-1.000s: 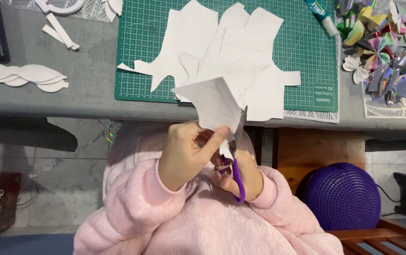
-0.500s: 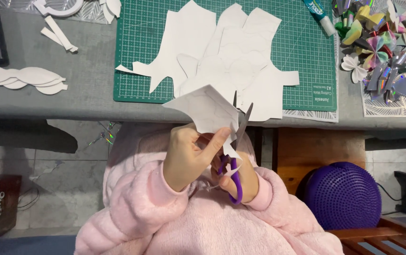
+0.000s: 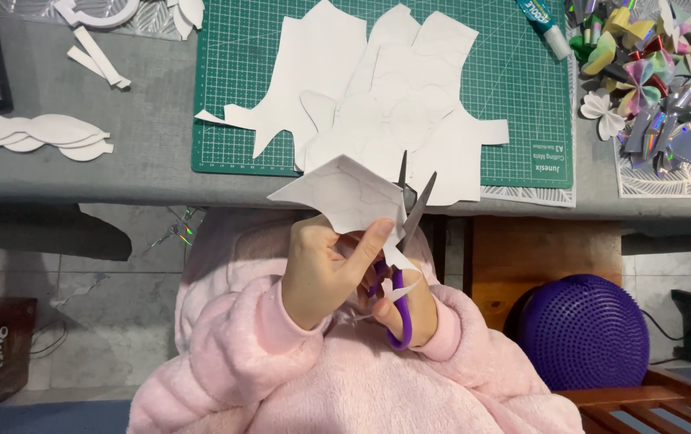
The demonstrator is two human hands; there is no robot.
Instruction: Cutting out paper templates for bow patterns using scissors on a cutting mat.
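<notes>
My left hand (image 3: 325, 269) pinches a white paper piece (image 3: 344, 193) with faint drawn outlines, held up in front of the table edge. My right hand (image 3: 410, 309), mostly hidden behind the left, grips purple-handled scissors (image 3: 406, 241). The blades are parted and bite into the right edge of the paper. A thin curl of cut paper (image 3: 403, 273) hangs below the blades. Pink fluffy sleeves cover both arms.
A green cutting mat (image 3: 237, 88) on the grey table carries large white paper offcuts (image 3: 377, 96). A glue tube (image 3: 545, 26) lies at its top right. Shiny folded paper flowers (image 3: 655, 80) pile at the right, white leaf shapes (image 3: 36, 133) at the left. A purple spiky ball (image 3: 586, 329) sits below.
The paper piece has turned and dropped flatter in my left hand. The scissor blades have come up and opened along its right edge.
</notes>
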